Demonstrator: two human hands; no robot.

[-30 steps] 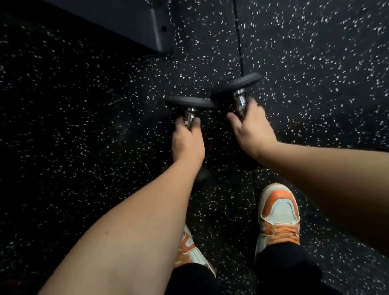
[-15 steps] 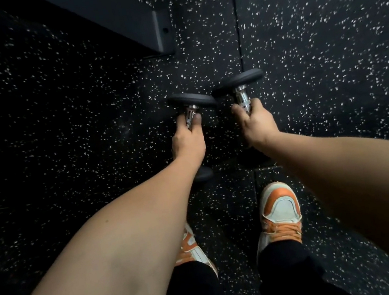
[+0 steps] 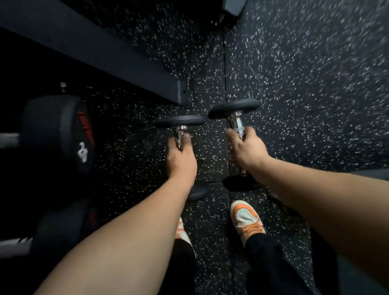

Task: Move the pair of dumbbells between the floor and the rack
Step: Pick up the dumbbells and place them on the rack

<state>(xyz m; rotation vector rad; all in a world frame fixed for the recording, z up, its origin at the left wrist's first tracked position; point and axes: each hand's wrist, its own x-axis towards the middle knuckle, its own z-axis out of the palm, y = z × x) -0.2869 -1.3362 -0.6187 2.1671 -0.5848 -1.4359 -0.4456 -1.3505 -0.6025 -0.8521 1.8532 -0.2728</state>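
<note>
From the head camera, the left dumbbell (image 3: 180,128) and the right dumbbell (image 3: 234,115) are small, each with a bright chrome handle and flat black round heads. One head shows beyond each set of knuckles and the other behind each wrist. The left hand (image 3: 180,159) is closed around its handle, arm stretched straight down and forward. The right hand (image 3: 248,147) is wrapped around its own handle the same way. Both weights hang side by side, close but apart, above the speckled black floor (image 3: 305,78). Out to the left of the left hand, larger black dumbbells (image 3: 58,133) lie on the rack (image 3: 64,38), whose dark beam runs diagonally just beyond the left hand. Orange-and-white shoes (image 3: 246,218) stand beneath the wrists.
</note>
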